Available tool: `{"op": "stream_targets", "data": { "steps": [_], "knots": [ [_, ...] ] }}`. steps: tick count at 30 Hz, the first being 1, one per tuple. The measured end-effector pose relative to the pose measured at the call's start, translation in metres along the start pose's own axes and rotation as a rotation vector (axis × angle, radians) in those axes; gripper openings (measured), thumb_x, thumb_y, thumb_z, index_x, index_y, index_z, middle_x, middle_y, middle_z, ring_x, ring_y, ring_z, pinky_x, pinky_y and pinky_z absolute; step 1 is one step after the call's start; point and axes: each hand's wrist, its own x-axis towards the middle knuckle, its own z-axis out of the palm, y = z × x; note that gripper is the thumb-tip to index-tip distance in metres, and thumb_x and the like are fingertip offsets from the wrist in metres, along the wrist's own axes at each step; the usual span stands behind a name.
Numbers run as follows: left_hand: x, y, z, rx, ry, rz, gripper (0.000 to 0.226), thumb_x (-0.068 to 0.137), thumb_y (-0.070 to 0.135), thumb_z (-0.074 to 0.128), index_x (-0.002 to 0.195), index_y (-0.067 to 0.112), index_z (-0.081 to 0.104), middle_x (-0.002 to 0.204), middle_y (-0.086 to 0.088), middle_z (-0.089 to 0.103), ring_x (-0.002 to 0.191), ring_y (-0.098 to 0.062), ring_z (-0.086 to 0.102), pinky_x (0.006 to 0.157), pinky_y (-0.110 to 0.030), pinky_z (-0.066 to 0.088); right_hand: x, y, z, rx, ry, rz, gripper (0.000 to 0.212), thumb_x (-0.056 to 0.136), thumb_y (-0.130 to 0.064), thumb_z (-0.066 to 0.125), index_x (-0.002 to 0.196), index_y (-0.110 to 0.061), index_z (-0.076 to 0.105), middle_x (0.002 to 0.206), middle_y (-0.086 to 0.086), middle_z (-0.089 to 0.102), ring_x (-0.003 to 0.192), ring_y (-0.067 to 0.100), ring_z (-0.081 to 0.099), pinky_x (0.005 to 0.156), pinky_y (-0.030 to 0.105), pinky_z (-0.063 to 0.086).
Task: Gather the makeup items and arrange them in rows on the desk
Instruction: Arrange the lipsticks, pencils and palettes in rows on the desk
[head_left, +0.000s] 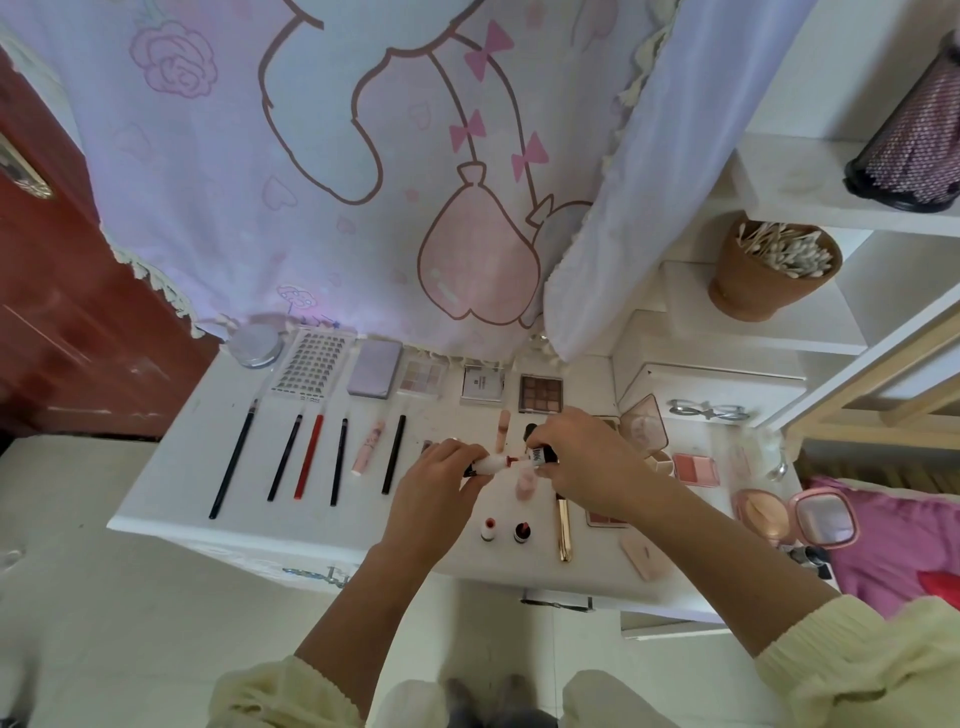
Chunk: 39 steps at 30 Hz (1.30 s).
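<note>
Lipstick (492, 464): white tube, red tip exposed, held just above the table (171, 467) centre. Left grip (441, 480) curls round the tube base. Right grip (579, 457) pinches the black cap (541, 456) just beside the tip. Pencils (310, 457) lie in a row at left.

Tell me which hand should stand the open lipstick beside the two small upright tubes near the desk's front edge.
Left. The left hand grips the lipstick body, and the upright tubes stand just nearer the front edge; the right hand holds only the cap.
</note>
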Motion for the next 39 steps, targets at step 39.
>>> {"op": "stream_targets", "data": {
  "steps": [39],
  "knots": [
    [-0.044,-0.041,0.065,-0.136,0.158,-0.644,0.026,0.066,0.036,0.085,0.088,0.027,0.077,0.109,0.003,0.058,0.109,-0.014,0.031,0.09,-0.04,0.042,0.097,-0.019,0.098,0.164,-0.253,0.044,0.011,0.088,-0.01,0.057,0.099,-0.01,0.058,0.097,0.009,0.062,0.084,0.023,0.059,0.069,0.031,0.049]
  ]
}}
